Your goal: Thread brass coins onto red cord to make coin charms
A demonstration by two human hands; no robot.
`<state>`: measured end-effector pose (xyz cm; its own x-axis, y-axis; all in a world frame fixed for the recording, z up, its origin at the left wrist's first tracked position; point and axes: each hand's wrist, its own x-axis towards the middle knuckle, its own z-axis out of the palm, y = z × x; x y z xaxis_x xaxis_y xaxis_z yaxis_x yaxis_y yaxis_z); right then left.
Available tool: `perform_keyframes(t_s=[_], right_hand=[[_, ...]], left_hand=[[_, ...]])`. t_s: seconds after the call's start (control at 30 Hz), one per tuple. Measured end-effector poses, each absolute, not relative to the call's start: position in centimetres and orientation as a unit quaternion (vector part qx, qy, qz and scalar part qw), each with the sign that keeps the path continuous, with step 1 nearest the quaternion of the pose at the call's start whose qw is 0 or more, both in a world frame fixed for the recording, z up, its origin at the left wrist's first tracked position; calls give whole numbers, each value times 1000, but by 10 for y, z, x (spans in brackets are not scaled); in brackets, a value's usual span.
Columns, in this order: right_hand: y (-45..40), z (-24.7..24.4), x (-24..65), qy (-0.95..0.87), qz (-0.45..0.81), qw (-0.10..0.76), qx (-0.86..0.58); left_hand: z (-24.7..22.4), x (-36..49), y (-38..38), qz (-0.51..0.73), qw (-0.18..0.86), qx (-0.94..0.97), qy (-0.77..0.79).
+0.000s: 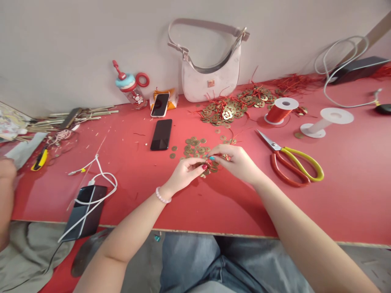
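My left hand [185,173], with a pale bead bracelet at the wrist, pinches brass coins threaded with red cord [209,162] between thumb and fingers. Right beside it, my right hand [234,160] closes its fingertips on the same red cord; the exact grip is partly hidden. Loose brass coins with holes [193,147] lie on the red table just beyond and under the fingers. Farther back is a heap of brass coins tied with red cord [224,112]. Scissors [288,158] with one red and one yellow handle lie with blades apart, right of my right hand.
Behind stand a white handbag [210,77] and a cup with a straw [130,87]. Two phones [161,135] lie left of the coins. A red cord spool [278,112] and a bare white spool [325,122] stand right. A power bank [85,211] overhangs the front edge; another person's arm [6,195] is far left.
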<state>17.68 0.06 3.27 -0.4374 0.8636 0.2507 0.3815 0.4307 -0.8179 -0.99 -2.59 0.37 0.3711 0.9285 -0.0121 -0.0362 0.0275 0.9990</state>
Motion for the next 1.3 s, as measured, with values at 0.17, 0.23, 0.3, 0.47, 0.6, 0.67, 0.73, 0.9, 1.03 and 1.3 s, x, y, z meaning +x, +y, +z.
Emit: perform_keyframes(t_s=[0.17,0.23,0.3,0.47,0.6,0.67,0.73,0.9,1.03,1.3], right_hand=[[0,24,171,-754,353,354,-426],[-2,20,168,-734,370,365,-437],[-3,17,165,-728,390,371,-423],[-5,18,165,-769,452,308,-331],[-5,20,167,-780,492,256,-290],[-6,20,168,-747,542,270,-274],[-6,20,169,-699,599,298,-253],[-6,27,176,-574,683,390,-227],[-1,31,188,-499,685,464,-257],[5,29,199,-463,626,550,-303]], left_hand=[[0,-11,-24,452,641,508,355],[-2,-11,-22,475,646,478,359],[-2,-10,-20,492,646,454,367],[1,-9,-18,511,657,411,371],[2,-8,-16,544,647,362,394],[3,-7,-15,555,644,342,399],[3,-7,-15,561,643,330,403],[2,-10,-11,574,628,312,423],[0,-12,-10,573,599,346,439],[1,-9,-14,553,600,385,432]])
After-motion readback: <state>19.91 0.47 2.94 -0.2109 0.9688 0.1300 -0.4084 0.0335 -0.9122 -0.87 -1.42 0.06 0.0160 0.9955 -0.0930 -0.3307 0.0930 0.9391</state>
